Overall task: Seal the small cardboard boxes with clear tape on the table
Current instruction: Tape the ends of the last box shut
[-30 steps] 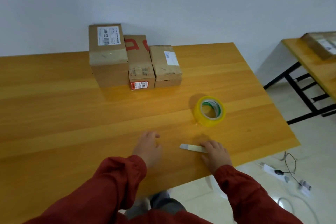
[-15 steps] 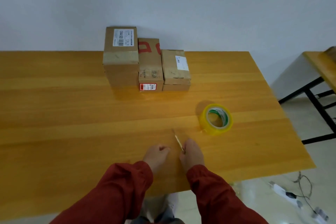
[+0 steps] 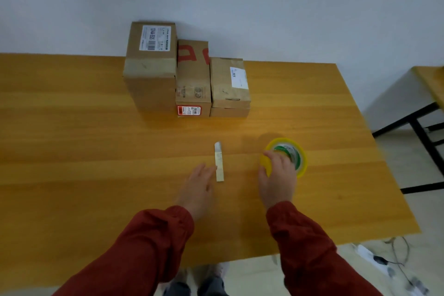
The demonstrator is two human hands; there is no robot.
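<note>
— So, what's where on that side?
— Three cardboard boxes (image 3: 192,79) stand side by side at the far edge of the table (image 3: 72,139). Nearer, the left hand (image 3: 199,185) lies flat, fingers straight, beside a white strip (image 3: 219,162); the right hand (image 3: 277,175) curls over the tape roll (image 3: 296,155).

Bare table (image 3: 72,151) before boxes (image 3: 192,79) (knife (image 3: 219,163) between hands)
</note>
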